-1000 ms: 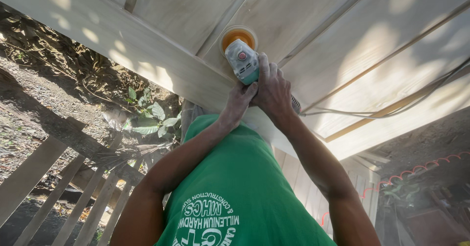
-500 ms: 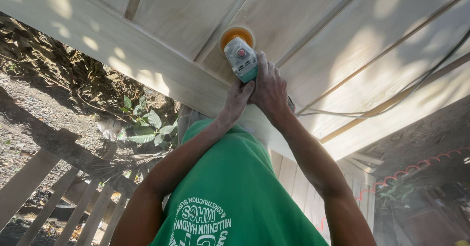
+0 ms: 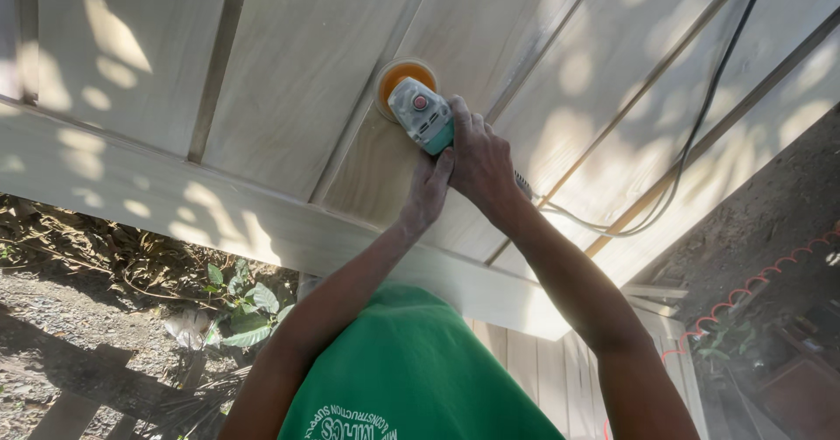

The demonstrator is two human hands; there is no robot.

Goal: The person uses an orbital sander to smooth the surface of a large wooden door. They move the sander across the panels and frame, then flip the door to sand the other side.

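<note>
Dappled sunlight falls across a pale, whitish wooden panel with raised battens (image 3: 289, 81), where a grey-and-teal handheld power sander with an orange round disc (image 3: 418, 108) sits pressed flat, just beyond the fingers. Both hands grip its body: the right hand (image 3: 479, 162) wraps over the rear, fingers closed around it, and the left hand (image 3: 427, 193) clasps from below. A black power cord (image 3: 700, 125) trails off to the right. It looks compact but weighty and rigid, best held by the rear housing.
</note>
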